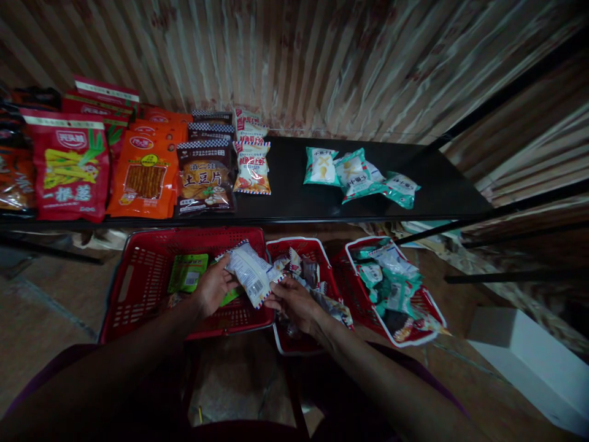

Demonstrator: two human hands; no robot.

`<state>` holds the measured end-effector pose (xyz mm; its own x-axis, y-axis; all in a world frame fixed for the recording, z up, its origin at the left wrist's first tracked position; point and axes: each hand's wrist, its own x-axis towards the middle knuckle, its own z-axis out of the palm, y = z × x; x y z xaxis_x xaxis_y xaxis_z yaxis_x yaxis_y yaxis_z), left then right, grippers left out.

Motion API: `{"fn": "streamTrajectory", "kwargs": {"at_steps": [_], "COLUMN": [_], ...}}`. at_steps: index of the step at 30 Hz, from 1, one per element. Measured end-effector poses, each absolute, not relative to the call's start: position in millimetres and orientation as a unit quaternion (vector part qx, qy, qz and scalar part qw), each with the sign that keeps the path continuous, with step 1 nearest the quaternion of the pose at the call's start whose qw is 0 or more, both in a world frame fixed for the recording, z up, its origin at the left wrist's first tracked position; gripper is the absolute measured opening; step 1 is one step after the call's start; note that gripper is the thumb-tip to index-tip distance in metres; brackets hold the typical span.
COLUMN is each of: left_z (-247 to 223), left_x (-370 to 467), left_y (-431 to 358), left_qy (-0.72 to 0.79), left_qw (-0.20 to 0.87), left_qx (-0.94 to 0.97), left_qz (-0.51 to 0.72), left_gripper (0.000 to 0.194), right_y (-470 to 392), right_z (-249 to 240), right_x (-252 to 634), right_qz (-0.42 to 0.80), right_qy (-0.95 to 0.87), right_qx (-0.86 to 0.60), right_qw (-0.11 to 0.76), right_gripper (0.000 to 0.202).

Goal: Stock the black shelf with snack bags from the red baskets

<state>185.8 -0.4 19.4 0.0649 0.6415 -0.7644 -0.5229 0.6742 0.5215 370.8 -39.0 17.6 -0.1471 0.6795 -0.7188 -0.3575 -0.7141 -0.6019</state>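
Observation:
A white snack bag (252,271) with a barcode and a red-and-blue striped edge hangs between my two hands, above the gap between two red baskets. My left hand (215,286) grips its left side, and my right hand (291,301) pinches its lower right corner. Below my left hand is the large red basket (138,245), with green packets (189,273) in it. Under my right hand lies the middle basket (278,341), white-rimmed and holding several snack bags (310,270).
On a black shelf (285,202) stand red bags (71,166), orange bags (146,175), brown potato chip bags (206,175) and white bags (252,169). Teal bags (352,175) lie at its right. Another basket (435,307) of teal bags and a white box (529,362) sit on the floor.

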Motion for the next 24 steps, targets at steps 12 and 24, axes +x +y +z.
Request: {"fn": "streamTrajectory", "kwargs": {"at_steps": [12,24], "left_z": [23.9,15.2], "left_x": [175.4,161.7], "left_y": [9.8,19.3], "left_qy": [0.534,0.602], "left_qw": [0.74,0.647], "left_qx": [0.052,0.308], "left_qz": [0.405,0.352], "left_gripper": [0.012,0.027], "right_y": [-40.2,-36.5], "right_z": [19.8,13.1], "right_x": [373.4,385.2], "right_qz": [0.685,0.644], "right_qy": [-0.271,-0.405], "right_qx": [-0.585,-0.582], "right_qw": [0.34,0.289], "right_gripper": [0.024,0.018]}}
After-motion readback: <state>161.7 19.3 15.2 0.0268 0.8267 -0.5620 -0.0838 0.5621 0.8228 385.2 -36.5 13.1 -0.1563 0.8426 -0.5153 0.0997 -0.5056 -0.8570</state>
